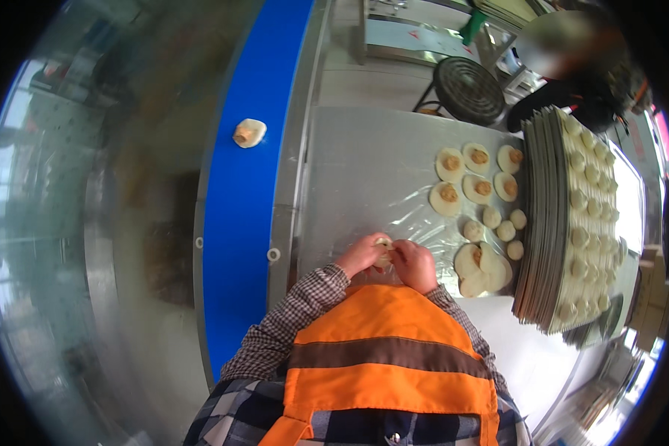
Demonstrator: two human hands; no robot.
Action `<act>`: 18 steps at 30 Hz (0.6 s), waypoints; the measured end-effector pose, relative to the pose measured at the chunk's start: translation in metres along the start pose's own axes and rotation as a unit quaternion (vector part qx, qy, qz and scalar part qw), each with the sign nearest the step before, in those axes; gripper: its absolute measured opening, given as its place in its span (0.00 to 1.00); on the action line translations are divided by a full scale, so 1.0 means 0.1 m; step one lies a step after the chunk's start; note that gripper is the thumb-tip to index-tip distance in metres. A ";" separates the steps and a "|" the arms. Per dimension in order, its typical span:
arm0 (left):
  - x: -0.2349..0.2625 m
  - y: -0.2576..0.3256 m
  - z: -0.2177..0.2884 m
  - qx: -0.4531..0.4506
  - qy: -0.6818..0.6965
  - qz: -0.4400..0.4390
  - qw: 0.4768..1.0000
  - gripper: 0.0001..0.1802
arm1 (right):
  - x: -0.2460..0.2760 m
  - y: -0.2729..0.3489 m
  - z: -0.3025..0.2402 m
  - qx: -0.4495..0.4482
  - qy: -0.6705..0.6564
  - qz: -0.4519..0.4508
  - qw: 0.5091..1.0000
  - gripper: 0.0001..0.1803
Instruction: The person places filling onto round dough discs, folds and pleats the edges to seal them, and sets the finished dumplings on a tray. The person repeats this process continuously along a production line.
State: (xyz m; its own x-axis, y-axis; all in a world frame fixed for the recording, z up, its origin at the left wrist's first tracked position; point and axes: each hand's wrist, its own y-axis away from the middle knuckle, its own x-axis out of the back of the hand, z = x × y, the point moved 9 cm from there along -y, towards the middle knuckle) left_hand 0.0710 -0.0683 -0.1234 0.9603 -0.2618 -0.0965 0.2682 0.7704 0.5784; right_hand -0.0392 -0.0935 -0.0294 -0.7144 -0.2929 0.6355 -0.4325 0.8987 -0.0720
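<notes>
My left hand [361,255] and my right hand [416,265] meet low over the metal table, close to my apron. Between them they pinch a small piece of pale dough [383,253], mostly hidden by my fingers. To the right, several flat dough rounds topped with orange-brown filling [449,194] lie on the table. Just nearer me sit several closed dough balls [491,217]. Overlapping dough wrappers [474,286] rest by the table's near right part, with some filling showing among them.
On the left runs a blue conveyor belt [245,215] carrying one dough piece with filling [250,133]. A tall stack of trays [543,215] stands at the table's right edge, dough balls on top. Beyond are a round black stool [468,89] and another person [572,100].
</notes>
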 end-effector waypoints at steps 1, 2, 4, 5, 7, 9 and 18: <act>-0.02 -0.03 -0.03 0.014 -0.035 -0.020 0.999 0.11 | -0.07 0.04 0.19 -0.112 -0.092 -0.031 0.989 0.10; -0.09 -0.05 -0.05 0.018 -0.043 -0.062 0.997 0.12 | -0.09 0.04 0.17 -0.097 -0.072 -0.037 0.992 0.10; -0.15 -0.09 -0.02 0.009 -0.140 -0.072 0.987 0.14 | -0.11 0.06 0.16 -0.070 -0.026 -0.041 0.996 0.10; -0.17 -0.09 0.02 0.001 -0.175 -0.063 0.983 0.15 | -0.09 0.08 0.17 -0.052 -0.016 -0.028 0.998 0.09; -0.12 0.01 0.27 -0.104 -0.106 -0.036 0.988 0.19 | -0.10 0.20 0.47 -0.153 -0.117 -0.022 0.981 0.07; 0.19 0.18 0.44 -0.170 0.016 0.038 0.985 0.22 | -0.02 0.31 0.73 -0.196 -0.162 -0.003 0.967 0.05; 3.27 1.89 -0.48 -0.034 -0.161 0.564 0.809 0.31 | 0.50 0.73 1.47 -0.313 0.036 0.026 0.949 0.15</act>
State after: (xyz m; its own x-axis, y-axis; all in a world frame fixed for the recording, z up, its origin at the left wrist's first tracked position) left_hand 0.4392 0.0194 -0.0848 0.5297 0.5015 0.6840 -0.7512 0.6519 0.1037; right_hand -0.1872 -0.0907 -0.1157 -0.6762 -0.2401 0.6965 0.0301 0.9356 0.3517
